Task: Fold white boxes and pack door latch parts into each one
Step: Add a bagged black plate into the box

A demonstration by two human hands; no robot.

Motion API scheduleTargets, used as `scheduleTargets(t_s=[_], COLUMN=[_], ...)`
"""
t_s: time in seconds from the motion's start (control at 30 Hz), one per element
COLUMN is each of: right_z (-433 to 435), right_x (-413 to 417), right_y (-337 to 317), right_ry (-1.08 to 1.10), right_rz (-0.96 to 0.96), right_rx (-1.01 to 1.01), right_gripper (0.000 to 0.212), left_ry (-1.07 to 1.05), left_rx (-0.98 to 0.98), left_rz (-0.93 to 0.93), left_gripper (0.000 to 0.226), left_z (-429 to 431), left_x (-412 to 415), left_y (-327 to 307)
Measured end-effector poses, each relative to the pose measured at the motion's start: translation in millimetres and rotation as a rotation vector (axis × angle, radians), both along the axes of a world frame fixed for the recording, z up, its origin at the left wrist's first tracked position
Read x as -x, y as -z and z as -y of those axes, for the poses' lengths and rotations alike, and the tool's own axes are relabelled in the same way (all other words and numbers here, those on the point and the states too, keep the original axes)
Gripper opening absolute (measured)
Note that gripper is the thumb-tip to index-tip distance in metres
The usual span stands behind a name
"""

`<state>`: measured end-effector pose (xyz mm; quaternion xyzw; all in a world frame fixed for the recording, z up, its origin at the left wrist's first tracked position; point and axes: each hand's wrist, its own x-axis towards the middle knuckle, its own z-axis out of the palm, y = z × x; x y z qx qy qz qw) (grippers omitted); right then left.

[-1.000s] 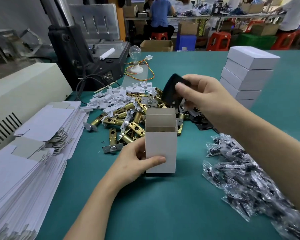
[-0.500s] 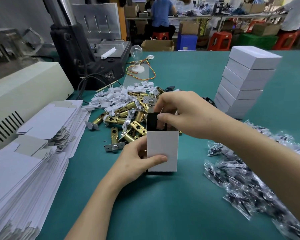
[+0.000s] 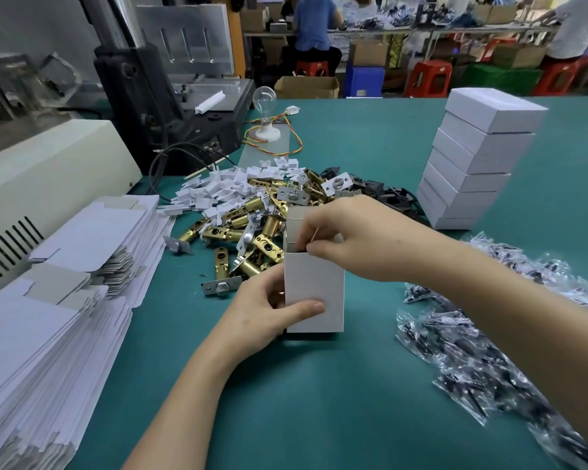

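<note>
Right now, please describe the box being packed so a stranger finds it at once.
On the teal table, in front of the pile of brass latch bolts, one white box stands upright; the left hand grips its side and the right hand is at its top. Unlike the closed boxes stacked to the right and the flat box blanks to the left, it alone is open.

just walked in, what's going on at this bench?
A person is packing door latch parts at the green table. The left hand grips an upright white box near its base. The right hand pinches a black part, mostly hidden, at the box's open top. Brass latches lie heaped behind, closed boxes are stacked on the right, and flat blanks on the left.
</note>
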<state>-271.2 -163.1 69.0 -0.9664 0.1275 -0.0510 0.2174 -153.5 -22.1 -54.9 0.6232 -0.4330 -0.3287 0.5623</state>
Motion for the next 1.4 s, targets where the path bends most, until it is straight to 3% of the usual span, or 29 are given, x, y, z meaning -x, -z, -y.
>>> scheduleTargets(t_s=[0.07,0.23,0.33,0.4,0.57,0.67,0.73,0.83,1.03,1.13,1.27,1.33,1.4], right_z=[0.2,17.0,37.1,52.7,57.7,43.6,40.3,41.5,48.0,50.6,42.4,33.9,21.7], right_x=[1.6,14.0,27.7,39.3,58.2,61.0,62.1,61.6,57.3,57.8,59.7,50.4,34.8], right_y=[1.2,-9.5,-13.9,-15.1,7.0,34.5,45.4,49.6,33.2,10.4,-18.6,-20.5,-14.5], right_ry=[-0.014,0.073,0.150,0.194,0.166,0.088,0.054,0.043,0.099,0.123,0.175,0.212,0.240], right_rz=[0.027,0.351,0.384,0.254,-0.322,-0.610,-0.673,-0.651,-0.429,-0.147,0.316,0.494,0.559], right_rx=[0.007,-0.081,-0.044,0.026,0.143,0.309,0.415,0.395,0.228,0.051,-0.423,-0.428,-0.283], right_gripper=[0.019,0.009,0.008,0.008,0.019,0.036,0.041,0.029,0.018,0.009,0.002,0.002,0.005], left_ry=[0.004,0.014,0.009,0.007,-0.001,-0.008,-0.008,-0.009,-0.011,-0.007,-0.011,-0.015,-0.018], left_rx=[0.000,-0.011,-0.015,-0.016,-0.033,-0.039,-0.045,-0.045,-0.044,-0.040,-0.034,-0.036,-0.037], left_rz=[0.005,0.043,0.056,0.059,0.068,0.074,0.083,0.086,0.088,0.093,0.097,0.086,0.090], left_gripper=[0.045,0.049,0.049,0.049,0.050,0.052,0.052,0.053,0.051,0.051,0.053,0.053,0.052], left_z=[-0.5,-1.3,-1.4,-1.1,-2.5,-2.2,-2.0,-2.4,-2.6,-2.4,-0.5,-0.4,-0.6], left_x=[-0.2,-0.8,-1.3,-1.1,-0.1,-0.7,-1.4,-1.3,-1.0,-1.5,-2.4,-2.5,-2.1], left_y=[0.3,2.3,2.1,1.2,-0.5,0.4,1.6,2.1,2.5,3.5,5.2,5.5,5.1])
